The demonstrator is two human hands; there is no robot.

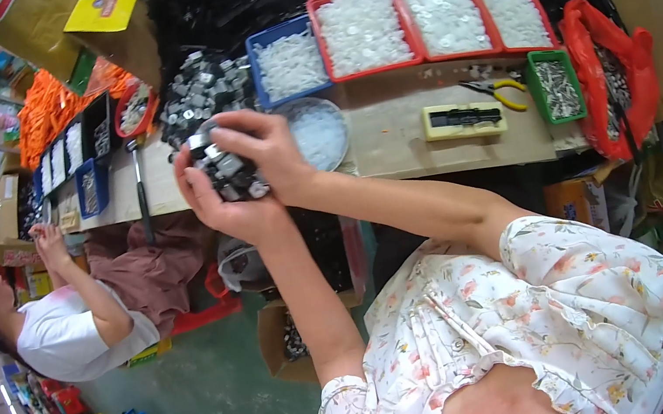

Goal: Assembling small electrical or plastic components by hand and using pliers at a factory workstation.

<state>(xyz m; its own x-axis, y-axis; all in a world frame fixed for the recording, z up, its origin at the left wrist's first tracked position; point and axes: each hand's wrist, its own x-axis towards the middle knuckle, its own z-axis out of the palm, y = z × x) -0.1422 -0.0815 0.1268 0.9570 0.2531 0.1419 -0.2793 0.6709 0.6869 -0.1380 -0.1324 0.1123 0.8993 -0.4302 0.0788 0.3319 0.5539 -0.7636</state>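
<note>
Cupped together over the front edge of the workbench, my left hand [228, 214] and my right hand [279, 150] hold a heap of small black and silver block-like parts [226, 172]. My left palm supports the heap from below, fingers curled up its left side. The fingers of my right hand wrap over it from the right. Just behind my hands lies a larger pile of similar black and silver parts [206, 87]. Beside my right wrist stands a round clear dish [343, 136] of whitish pieces.
Red trays [373, 73] and a blue tray [258, 69] hold white parts. A cream fixture [465, 130], yellow-handled pliers [512, 97], a green bin [544, 91] of metal pins and a red bag [645, 63] lie right. At left, a co-worker [78, 331] sits near a hammer-like tool [140, 187].
</note>
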